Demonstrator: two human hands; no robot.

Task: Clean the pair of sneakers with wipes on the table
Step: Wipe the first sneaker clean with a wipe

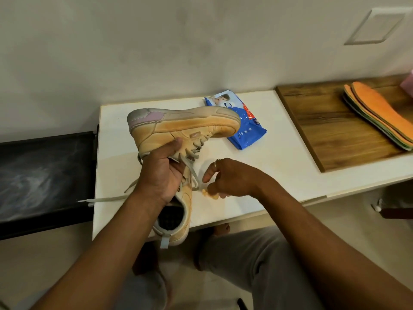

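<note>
Over the white table (279, 157) our left hand (164, 173) grips the raised sneaker (178, 126) at its laced throat, thumb on the side and fingers curled underneath. The sole is tipped towards the wall (156, 52), so the flank faces us for wiping. Our right hand (228, 177) curls low on the tabletop, fingertips pinching a small wadded wipe (210, 194) (tan-stained, it seems). The second sneaker (187, 211) lies beneath the left wrist with its heel overhanging the near edge, so we judge a nudge could drop it. A lace (107, 199) trails past the left edge. Open room lies rightward, from the wipes pack (245, 128) to the wooden board (324, 130).
</note>
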